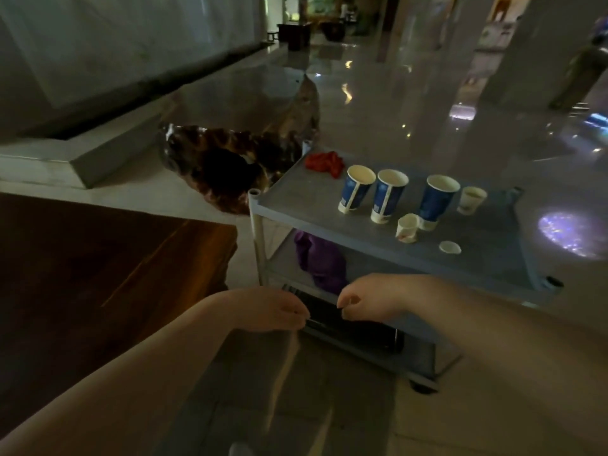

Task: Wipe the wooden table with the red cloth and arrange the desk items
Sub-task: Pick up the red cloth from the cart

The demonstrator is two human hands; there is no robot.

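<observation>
The red cloth (324, 162) lies crumpled at the far left corner of a grey cart's top shelf (296, 199). The dark wooden table (98, 258) fills the left side, its corner close to the cart. My left hand (276, 311) and my right hand (365, 297) hover side by side low in front of the cart, fingers curled. Beneath them a flat black item (355, 327) rests on the lower shelf. My left fingertips reach its near edge; whether they grip it is unclear. My right hand holds nothing that I can see.
Three blue paper cups (388, 195), two small white cups (472, 199) and a white lid (450, 247) stand on the cart top. A purple cloth (320, 261) lies on the lower shelf. A glossy carved root table (230, 166) stands behind the cart.
</observation>
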